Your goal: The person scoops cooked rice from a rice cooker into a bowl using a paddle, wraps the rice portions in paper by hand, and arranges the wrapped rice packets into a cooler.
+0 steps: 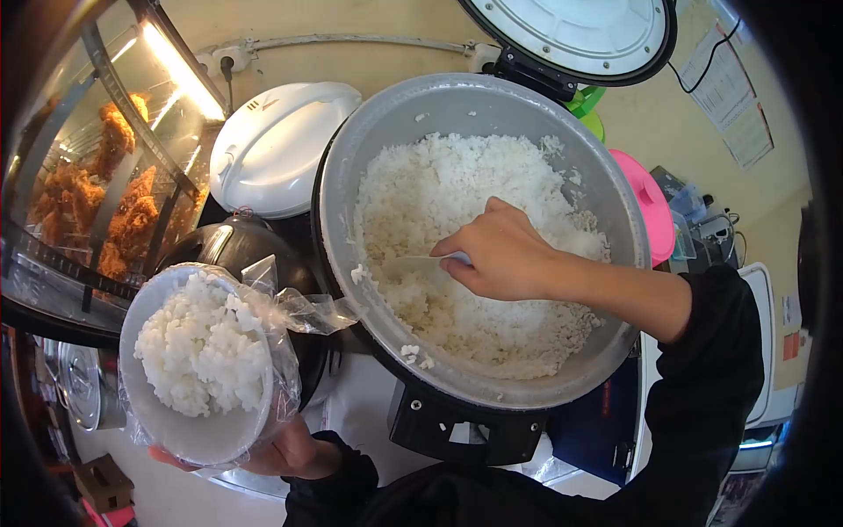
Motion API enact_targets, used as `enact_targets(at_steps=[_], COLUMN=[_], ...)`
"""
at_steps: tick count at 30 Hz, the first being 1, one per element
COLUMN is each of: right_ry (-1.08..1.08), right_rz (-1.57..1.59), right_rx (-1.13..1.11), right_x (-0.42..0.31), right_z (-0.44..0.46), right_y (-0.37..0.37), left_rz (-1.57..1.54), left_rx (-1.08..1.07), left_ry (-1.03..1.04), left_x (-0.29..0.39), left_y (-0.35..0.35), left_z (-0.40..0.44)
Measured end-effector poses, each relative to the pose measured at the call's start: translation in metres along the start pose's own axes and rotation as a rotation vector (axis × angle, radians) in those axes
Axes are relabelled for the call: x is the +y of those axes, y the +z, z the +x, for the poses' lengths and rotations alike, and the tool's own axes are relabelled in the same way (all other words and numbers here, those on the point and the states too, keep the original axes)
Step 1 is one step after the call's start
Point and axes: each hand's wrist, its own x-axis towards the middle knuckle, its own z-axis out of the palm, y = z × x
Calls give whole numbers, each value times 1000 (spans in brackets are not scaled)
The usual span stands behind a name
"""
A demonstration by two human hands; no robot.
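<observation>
white rice (479, 171): in pot (474, 105) and bowl (206, 435)
right hand (500, 250): grips scoop (414, 263) inside pot
left hand (290, 448): holds bowl from below

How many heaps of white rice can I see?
2: a large white rice heap inside the round grey metal pot, and a smaller white rice mound in the round white plastic-wrapped bowl held in the left hand.

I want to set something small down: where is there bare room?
A small white patch looks free between the bowl and the cooker, beyond the left sleeve, though its height is unclear. Behind is crowded: the white lid sits between the display case and cooker. The right hand reaches over the rice.
</observation>
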Motion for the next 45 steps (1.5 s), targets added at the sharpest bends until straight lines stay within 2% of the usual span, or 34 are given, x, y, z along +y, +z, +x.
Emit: enact_targets(at_steps=[3, 6, 15, 21, 22, 25, 29, 31, 34, 37, 40, 45], right_ry=[29, 76, 36, 94, 118, 183, 184, 146, 32, -80, -103, -105], right_rz=[85, 150, 281, 485, 527, 794, 690, 689, 287, -507, -635, -649], right_rx=[-45, -121, -159, -206, -207, -112, 174, 357, 670, 824, 792, 614], right_x=[5, 6, 10, 17, 19, 32, 19, 10, -27, -53, -68, -76], right_z=[0, -3, -18, -45, -52, -70, -98, -108, -119, -128, -140, -164], right_y=[6, 4, 0, -24, -28, -35, -86, -96, -99, -80, -59, -56], left_rz=[203, 338, 530, 565, 517, 250, 522, 527, 499, 457, 409, 415], left_rx=[217, 335, 526, 769, 765, 547, 324, 225, 194, 206, 237, 296], left_ry=[96, 139, 240, 313, 295, 126, -68, -188, -325, -360, -363, -428], left_x=[-11, -19, -34, -45, -47, -47, -66, -77, -96, -111, -114, -117], left_y=[9, 16, 31, 60, 65, 66, 67, 81, 106, 126, 133, 130], left_z=[4, 7, 11, 19, 20, 13, 8, 7, 2, -6, -10, -19])
